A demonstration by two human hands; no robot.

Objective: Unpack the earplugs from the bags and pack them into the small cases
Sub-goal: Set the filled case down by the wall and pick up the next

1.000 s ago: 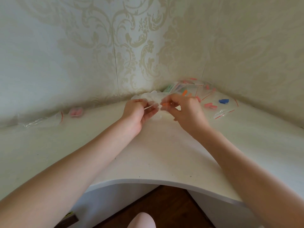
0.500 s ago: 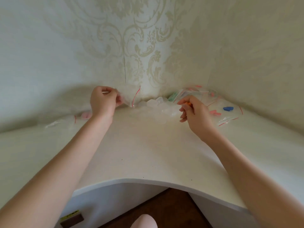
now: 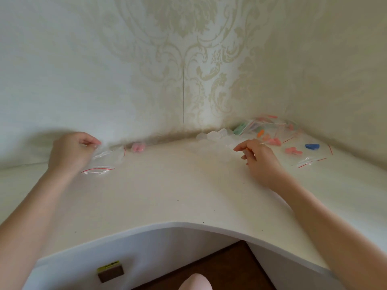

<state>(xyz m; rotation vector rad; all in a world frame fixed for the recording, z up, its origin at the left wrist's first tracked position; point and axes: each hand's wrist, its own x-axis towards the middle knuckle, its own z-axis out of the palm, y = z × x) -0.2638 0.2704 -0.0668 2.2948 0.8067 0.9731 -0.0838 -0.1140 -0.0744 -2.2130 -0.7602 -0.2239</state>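
My left hand (image 3: 71, 152) pinches an empty clear zip bag (image 3: 100, 164) with a red seal line, low over the far left of the white desk (image 3: 167, 195). My right hand (image 3: 257, 158) hovers at the right and pinches orange earplugs (image 3: 247, 149) between thumb and fingertips. Several small clear cases (image 3: 217, 136) lie in a cluster by the wall, just left of that hand. A small case holding pink earplugs (image 3: 138, 147) rests by the wall near the empty bags. Further bags with pink, orange, green and blue earplugs (image 3: 272, 130) fill the right corner.
Another empty bag (image 3: 117, 152) lies by the wall on the left. A blue earplug pair (image 3: 312, 146) and a pink pair (image 3: 293, 151) sit in bags on the right. Patterned walls enclose the desk corner. The desk's curved front edge (image 3: 188, 223) lies below.
My left hand carried the empty bag from the middle out to the far left and lowered it to the desk. My right hand kept the orange earplugs and stayed near the cases.
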